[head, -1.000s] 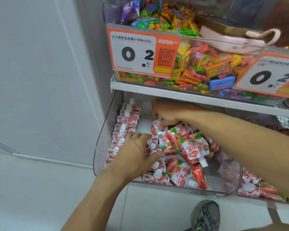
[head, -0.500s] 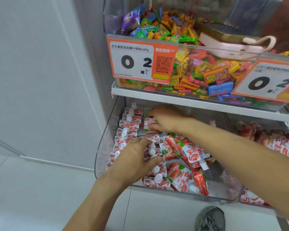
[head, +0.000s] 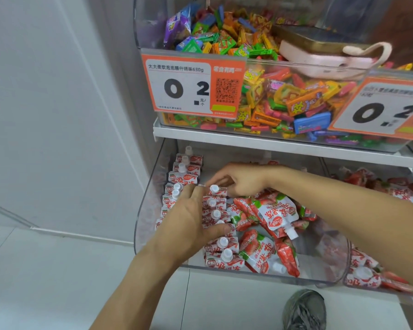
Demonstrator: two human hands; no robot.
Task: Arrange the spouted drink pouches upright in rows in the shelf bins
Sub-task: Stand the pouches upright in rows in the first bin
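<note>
Red-and-white spouted pouches fill a clear shelf bin (head: 148,210). One upright row (head: 184,169) runs along its left wall and a second upright row (head: 222,245) stands beside it. A loose pile of pouches (head: 277,215) lies flat in the bin's right half. My left hand (head: 188,225) lies flat, palm down, over both rows, with its fingers between them and its thumb against the second row. My right hand (head: 241,178) pinches a white-capped pouch (head: 215,190) at the back end of the second row.
Above, a clear bin of colourful candy (head: 260,91) carries orange price tags (head: 191,84), and a pink object (head: 324,61) lies on the candy. A neighbouring bin (head: 367,279) on the right holds more pouches. A white wall stands to the left. A shoe (head: 304,310) is on the floor.
My right hand lifted a pouch from the pile and brought it forward to the back of the second row. My left hand slid up over the rows.
</note>
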